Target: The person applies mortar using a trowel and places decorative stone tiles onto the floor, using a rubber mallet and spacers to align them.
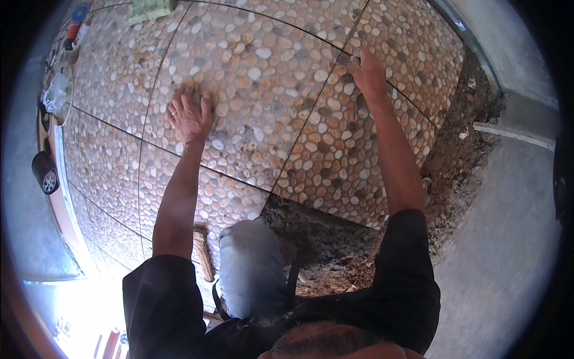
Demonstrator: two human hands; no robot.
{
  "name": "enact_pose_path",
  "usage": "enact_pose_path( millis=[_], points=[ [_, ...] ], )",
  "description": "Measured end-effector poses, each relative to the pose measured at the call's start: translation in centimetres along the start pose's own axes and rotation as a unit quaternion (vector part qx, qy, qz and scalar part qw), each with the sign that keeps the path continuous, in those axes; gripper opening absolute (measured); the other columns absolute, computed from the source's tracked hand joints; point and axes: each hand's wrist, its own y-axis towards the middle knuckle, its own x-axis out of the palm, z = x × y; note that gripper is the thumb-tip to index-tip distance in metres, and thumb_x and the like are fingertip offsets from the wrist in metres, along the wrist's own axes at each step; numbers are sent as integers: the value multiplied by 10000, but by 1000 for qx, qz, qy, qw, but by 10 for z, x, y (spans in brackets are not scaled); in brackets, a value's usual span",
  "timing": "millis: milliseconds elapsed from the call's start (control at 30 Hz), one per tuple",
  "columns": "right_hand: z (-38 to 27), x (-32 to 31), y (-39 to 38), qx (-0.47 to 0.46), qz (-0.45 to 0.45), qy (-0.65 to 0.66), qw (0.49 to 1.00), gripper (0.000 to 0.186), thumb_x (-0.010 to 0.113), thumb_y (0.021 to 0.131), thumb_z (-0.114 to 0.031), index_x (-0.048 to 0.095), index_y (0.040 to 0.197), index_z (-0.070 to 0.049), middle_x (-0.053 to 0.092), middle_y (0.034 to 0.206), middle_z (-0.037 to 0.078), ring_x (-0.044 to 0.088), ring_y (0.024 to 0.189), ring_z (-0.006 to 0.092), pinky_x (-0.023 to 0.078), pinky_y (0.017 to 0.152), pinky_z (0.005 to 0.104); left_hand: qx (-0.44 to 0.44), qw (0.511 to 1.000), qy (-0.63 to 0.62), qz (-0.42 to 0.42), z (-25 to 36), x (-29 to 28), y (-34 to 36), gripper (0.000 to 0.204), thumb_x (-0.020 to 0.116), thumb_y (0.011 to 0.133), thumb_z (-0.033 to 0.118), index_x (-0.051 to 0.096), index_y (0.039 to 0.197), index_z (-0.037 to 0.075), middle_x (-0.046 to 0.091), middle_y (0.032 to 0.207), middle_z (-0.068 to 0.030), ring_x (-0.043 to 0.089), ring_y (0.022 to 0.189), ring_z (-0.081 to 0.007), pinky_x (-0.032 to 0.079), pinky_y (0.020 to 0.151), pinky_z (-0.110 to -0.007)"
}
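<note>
A head is nearest — pebbled tile lies under the left fingers.

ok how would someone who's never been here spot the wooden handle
Start from the pebble-patterned tiles and follow them down to the bent, pale blue-grey knee at bottom centre. The wooden handle lies just left of it, towards the black left sleeve. It is a long, narrow tan stick, unlike the small, rounded pattern on the tiles.
</note>
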Motion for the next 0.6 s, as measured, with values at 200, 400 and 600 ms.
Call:
enact_pose_path(
  millis=[200, 400, 600],
  points=[
    [1, -5, -8, 14, 5, 11, 1000, 281, 631, 885, -180, 589, 1087, 10, 627, 948, 224, 605, 934, 410, 476, 777, 500, 12, 1000, -15, 2, -1, -1, 0, 559, 518, 904, 504, 495, 1326, 138, 461, 1363, -106, 384, 1302, -313, 197, 1120, -502],
    [7, -17, -59, -17, 124, 11, 992, 275, 631, 895, -151, 608, 1111, 18, 637, 978, 212, 601, 943, 401, 480, 815, 481, -34, 997, 53, -42, -6, 9, 0, 549, 551, 895, 507, 515, 1275, 112, 458, 1353, -160, 376, 1294, -363, 203, 1110, -530],
    [-106, 20, -102, -180, -74, 156, 968, 230, 609, 916, -131, 633, 1096, 8, 638, 1118, 186, 599, 1042, 369, 485, 905, 426, -18, 999, 2, -30, 0, 1, -4, 525, 542, 885, 502, 548, 1255, 129, 472, 1309, -171, 378, 1283, -370, 197, 1112, -545]
  ],
)
